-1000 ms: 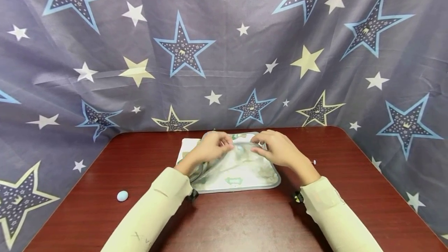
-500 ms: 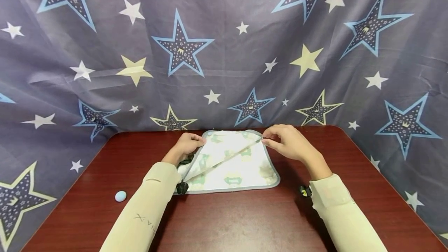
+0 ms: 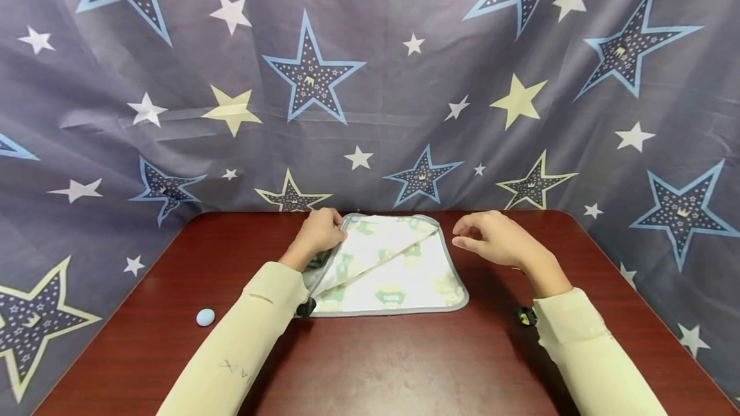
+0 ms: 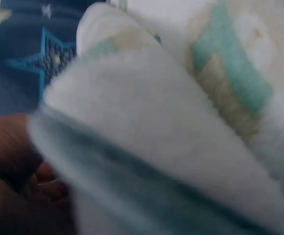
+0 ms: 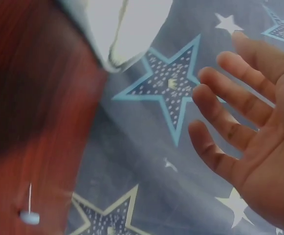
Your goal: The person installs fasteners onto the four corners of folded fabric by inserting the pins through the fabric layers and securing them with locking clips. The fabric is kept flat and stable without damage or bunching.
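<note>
A white plush cloth [image 3: 399, 278] with a green and beige print and a grey-blue border lies at the back middle of the table. A diagonal fold runs across it, from its upper right corner to its lower left. My left hand [image 3: 318, 234] pinches its left edge. In the left wrist view, the bordered edge of the cloth [image 4: 132, 98] rises beside the thumb and curled fingers. Just right of the cloth, my right hand [image 3: 497, 239] hovers with nothing in it. Its fingers are spread and gently bent in the right wrist view.
A pale blue egg-shaped ball [image 3: 205, 317] sits on the left of the red-brown table [image 3: 399, 364]. Near the right forearm lies a small thin stick with a pale head [image 5: 29, 218]. Behind the table hangs a grey curtain [image 3: 381, 114] printed with stars.
My left hand has moved from the cloth's middle to its left edge. My right hand has let go of the upper right corner and moved right. The cloth lies flatter, folded diagonally.
</note>
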`<state>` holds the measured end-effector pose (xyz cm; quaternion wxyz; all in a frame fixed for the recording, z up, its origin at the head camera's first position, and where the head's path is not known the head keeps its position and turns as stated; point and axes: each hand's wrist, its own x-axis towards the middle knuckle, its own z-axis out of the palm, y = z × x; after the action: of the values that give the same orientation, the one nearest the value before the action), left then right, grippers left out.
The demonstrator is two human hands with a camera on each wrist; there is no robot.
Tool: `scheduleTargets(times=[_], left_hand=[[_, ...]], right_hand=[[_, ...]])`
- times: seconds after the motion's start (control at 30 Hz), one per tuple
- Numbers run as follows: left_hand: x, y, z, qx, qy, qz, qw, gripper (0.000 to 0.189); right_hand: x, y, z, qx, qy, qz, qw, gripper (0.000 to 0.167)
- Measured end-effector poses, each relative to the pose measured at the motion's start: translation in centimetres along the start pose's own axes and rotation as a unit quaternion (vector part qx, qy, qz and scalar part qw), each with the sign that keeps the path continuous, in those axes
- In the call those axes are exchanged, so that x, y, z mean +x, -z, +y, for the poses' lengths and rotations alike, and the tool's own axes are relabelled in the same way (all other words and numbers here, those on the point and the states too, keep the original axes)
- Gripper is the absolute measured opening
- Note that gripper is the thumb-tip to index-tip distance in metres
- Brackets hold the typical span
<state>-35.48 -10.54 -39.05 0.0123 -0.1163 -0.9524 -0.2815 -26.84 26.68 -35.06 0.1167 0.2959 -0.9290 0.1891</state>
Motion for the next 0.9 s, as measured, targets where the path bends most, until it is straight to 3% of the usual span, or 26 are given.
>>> scheduleTargets(times=[0.1,0.17,0.27,0.37,0.43,0.57,0.77,0.9], left_hand=[[-0.6,0.2,1.5,0.096,-0.048,0.020,0.9940,0.022],[-1.1,0.1,2.5,0.133,-0.088,0.025,0.9869,0.021],[-2.0,-0.1,3.4,0.161,-0.176,0.019,0.9709,0.017],[-2.8,-0.5,4.0,0.146,-0.257,-0.033,0.9548,0.013],[-3.3,-0.7,4.4,0.120,-0.287,-0.089,0.9463,0.012],[-4.3,-1.4,5.2,0.098,-0.296,-0.170,0.9349,0.015],[-5.7,-3.5,6.4,0.102,-0.301,-0.232,0.9193,0.014],[-6.6,-4.4,7.4,0.108,-0.288,-0.254,0.9170,0.017]], right_hand=[[-0.4,0.3,0.7,-0.018,-0.004,-0.023,0.9996,0.009],[-0.8,0.4,1.4,-0.032,-0.009,-0.035,0.9988,0.009],[-1.4,0.6,2.3,-0.049,-0.027,-0.055,0.9969,0.009],[-2.0,0.7,3.2,-0.058,-0.044,-0.069,0.9950,0.008],[-2.4,0.8,3.7,-0.064,-0.052,-0.074,0.9938,0.007],[-3.2,0.7,4.6,-0.077,-0.058,-0.084,0.9918,0.005],[-4.1,0.3,5.6,-0.131,-0.037,-0.108,0.9848,0.012],[-4.4,0.3,6.2,-0.146,-0.018,-0.136,0.9798,0.020]])
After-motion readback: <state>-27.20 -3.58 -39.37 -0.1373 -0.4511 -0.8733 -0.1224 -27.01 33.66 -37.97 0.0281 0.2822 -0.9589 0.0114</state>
